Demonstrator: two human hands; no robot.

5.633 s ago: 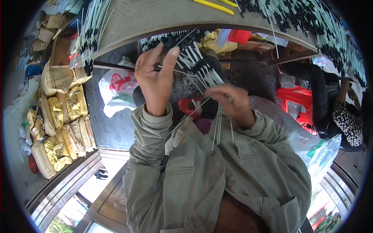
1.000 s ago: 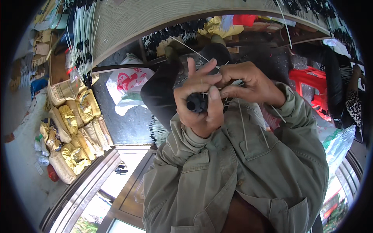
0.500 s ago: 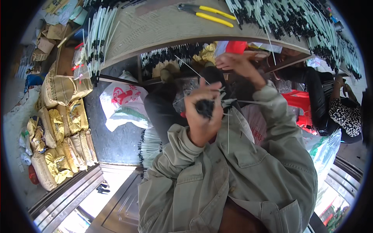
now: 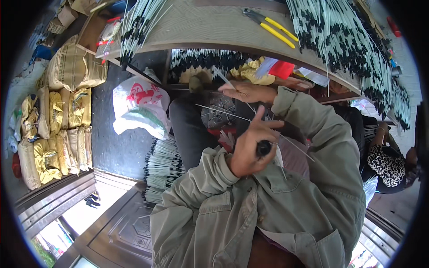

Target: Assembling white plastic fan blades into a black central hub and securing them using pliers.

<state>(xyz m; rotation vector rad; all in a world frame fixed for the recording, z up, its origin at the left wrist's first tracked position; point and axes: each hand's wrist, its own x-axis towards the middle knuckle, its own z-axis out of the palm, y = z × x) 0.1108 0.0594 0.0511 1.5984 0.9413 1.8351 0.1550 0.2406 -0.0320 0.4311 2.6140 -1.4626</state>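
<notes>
My left hand point(image 4: 251, 149) is closed round a black round-ended hub point(image 4: 263, 148), with its index finger and thumb sticking out. Thin pale rods point(image 4: 223, 111) fan out from about this hand to both sides and downward. Just above it, my right hand point(image 4: 250, 93) has its fingers stretched out to the left, palm downward. Close to those fingertips is a blurred pale rod point(image 4: 221, 77); whether they touch it I cannot make out. The rods' inner ends are hidden behind my left hand.
Pliers with yellow handles point(image 4: 277, 32) lie on the table point(image 4: 201, 27), between heaps of black-and-white rods point(image 4: 330, 40). Beside my legs are a white plastic bag point(image 4: 140, 105) and more bundled rods point(image 4: 163, 165). Wrapped packages point(image 4: 56, 111) are stacked left; another person point(image 4: 386, 163) sits right.
My left hand has moved right and slightly down, still round the black hub. My right hand has come left and lower, its fingers now over the rods. The whole view has shifted.
</notes>
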